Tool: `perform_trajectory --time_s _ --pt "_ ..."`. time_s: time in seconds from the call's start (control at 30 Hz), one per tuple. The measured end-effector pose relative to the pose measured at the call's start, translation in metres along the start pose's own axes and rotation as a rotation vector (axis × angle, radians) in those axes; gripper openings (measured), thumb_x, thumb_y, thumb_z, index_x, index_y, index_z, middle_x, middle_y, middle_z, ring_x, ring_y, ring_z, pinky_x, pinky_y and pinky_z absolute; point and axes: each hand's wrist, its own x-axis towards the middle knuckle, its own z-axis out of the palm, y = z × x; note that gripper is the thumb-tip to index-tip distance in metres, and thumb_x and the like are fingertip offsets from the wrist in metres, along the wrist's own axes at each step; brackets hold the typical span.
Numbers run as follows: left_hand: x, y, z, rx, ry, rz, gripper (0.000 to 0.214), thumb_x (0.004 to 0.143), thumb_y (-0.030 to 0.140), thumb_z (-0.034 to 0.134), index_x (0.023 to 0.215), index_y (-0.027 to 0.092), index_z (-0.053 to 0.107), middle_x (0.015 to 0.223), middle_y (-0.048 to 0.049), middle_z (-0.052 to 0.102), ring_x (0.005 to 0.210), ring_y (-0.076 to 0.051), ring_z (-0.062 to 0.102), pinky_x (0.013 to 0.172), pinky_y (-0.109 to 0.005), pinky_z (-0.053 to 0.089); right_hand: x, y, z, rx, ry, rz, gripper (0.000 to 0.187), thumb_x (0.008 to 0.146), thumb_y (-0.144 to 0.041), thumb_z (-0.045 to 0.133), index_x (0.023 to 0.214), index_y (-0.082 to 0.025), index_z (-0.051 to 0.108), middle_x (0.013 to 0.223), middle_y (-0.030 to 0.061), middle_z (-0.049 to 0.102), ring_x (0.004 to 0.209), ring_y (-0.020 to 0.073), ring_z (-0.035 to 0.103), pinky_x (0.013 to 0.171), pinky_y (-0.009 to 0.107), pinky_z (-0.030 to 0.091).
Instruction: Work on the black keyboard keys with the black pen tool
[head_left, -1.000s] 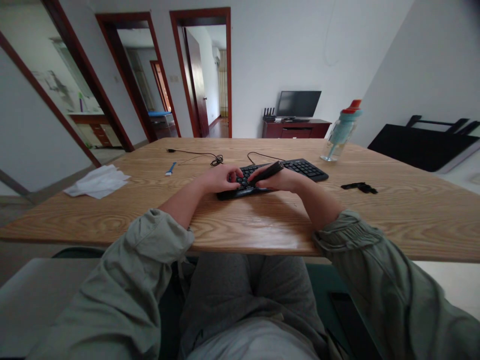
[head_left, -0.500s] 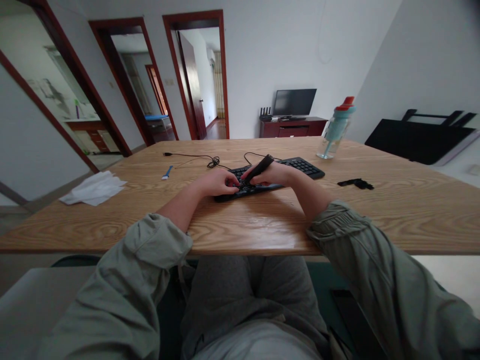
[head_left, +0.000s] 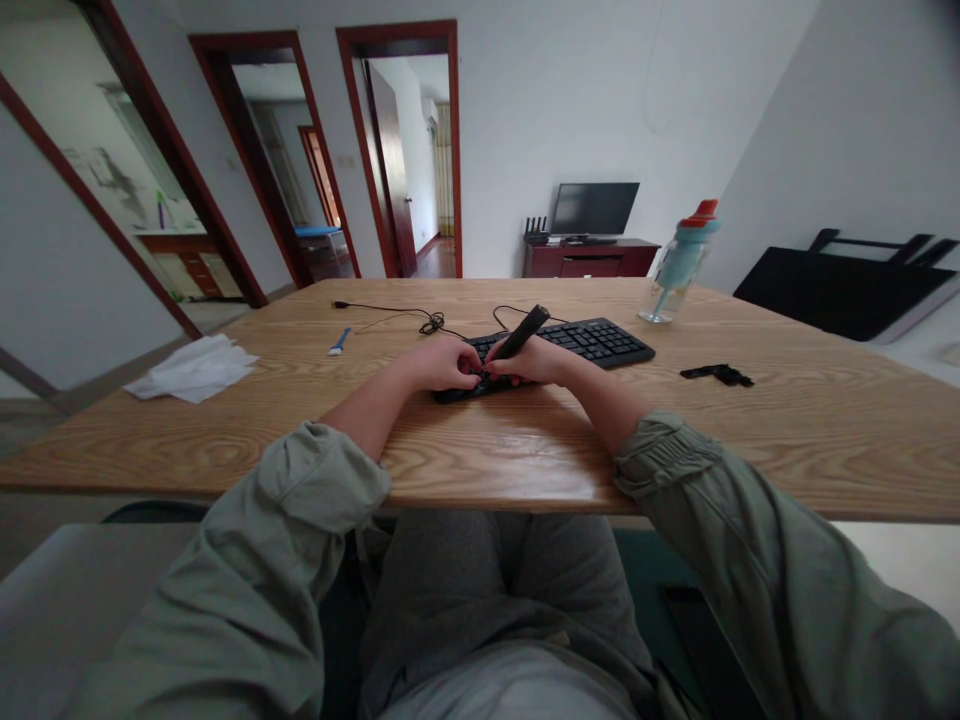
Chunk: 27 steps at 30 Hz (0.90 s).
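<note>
A slim black pen-shaped tool (head_left: 521, 333) is gripped by the closed fingers of the right hand (head_left: 536, 362), tip down on the black plastic keyboard (head_left: 592, 342). The keyboard's left end is steadied on the wooden table (head_left: 480, 440) by the left hand (head_left: 442, 362), its fingers curled on the keys.

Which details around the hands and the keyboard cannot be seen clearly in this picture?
- Head view: the tip of the black tool in the right hand is hidden behind the fingers.
- What the left hand pinches is covered by its own fingers.
- The near left end of the keyboard lies under both hands.
- Key legends are too small to read.
- The small black item on the table is too small to identify.
</note>
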Motion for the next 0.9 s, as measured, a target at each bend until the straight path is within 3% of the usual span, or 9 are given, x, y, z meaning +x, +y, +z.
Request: perform_trajectory --time_s 0.23,0.47,0.77,0.9 --pt "0.001 -0.002 0.000 0.018 -0.013 0.004 0.029 0.073 0.035 0.066 0.092 0.016 0.076 0.080 -0.0022 0.070 0.067 -0.013 0.058 0.059 -0.024 0.040 0.006 0.011 -0.010 -0.028 -0.132 -0.050 0.026 0.072 -0.029 0.071 0.093 -0.014 0.072 0.066 -0.0002 0.063 0.054 0.0104 0.051 0.047 0.021 0.039" --pt "0.000 -0.002 -0.001 -0.002 -0.030 -0.033 0.033 0.072 0.036 0.067 0.096 0.016 0.076 0.081 -0.0022 0.071 0.066 -0.013 0.058 0.058 -0.024 0.040 0.011 0.006 -0.011 -0.070 -0.128 -0.079 0.021 0.070 -0.025 0.068 0.087 -0.014 0.072 0.070 0.0015 0.065 0.059 0.0106 0.051 0.053 0.022 0.040" --pt "-0.006 0.002 -0.008 -0.001 -0.054 -0.074 0.030 0.074 0.034 0.068 0.095 0.015 0.078 0.081 -0.0027 0.073 0.069 -0.014 0.059 0.061 -0.024 0.040 0.021 -0.004 -0.011 -0.291 -0.154 -0.148 0.011 0.070 -0.016 0.067 0.080 -0.015 0.071 0.076 0.0048 0.070 0.068 0.0146 0.057 0.061 0.024 0.045" --pt "-0.006 -0.002 -0.007 -0.025 -0.077 -0.057 0.032 0.075 0.036 0.067 0.098 0.016 0.078 0.081 -0.0022 0.073 0.067 -0.013 0.059 0.061 -0.024 0.039 0.020 -0.013 -0.007 -0.311 -0.136 -0.165 0.018 0.069 -0.011 0.066 0.085 -0.015 0.073 0.083 0.0053 0.073 0.073 0.0167 0.061 0.067 0.025 0.049"
